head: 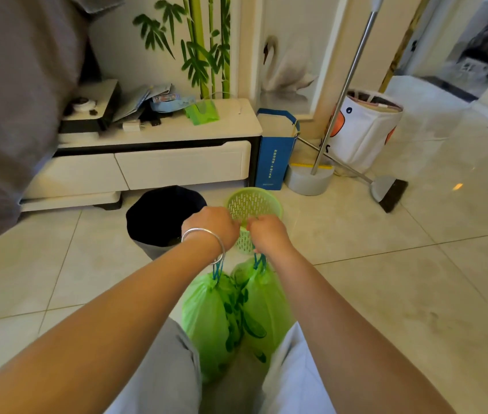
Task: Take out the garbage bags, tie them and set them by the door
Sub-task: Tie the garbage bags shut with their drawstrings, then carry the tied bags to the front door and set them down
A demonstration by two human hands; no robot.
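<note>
Beside the empty green basket (pixel 253 209), each grip, left hand (pixel 211 227) and right hand (pixel 269 234), clutches one full green bag's (pixel 207 318) drawstring.

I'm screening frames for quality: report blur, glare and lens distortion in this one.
Head view: wide-angle bending curves the cabinet and broom handle; the grey cloth at left is smeared; window glare washes the floor tiles upper right; hands and green bags stay fairly sharp.

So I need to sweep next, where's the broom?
The broom lies at the right on the floor tiles, beside the round grey base, before the duck-print basket.
</note>
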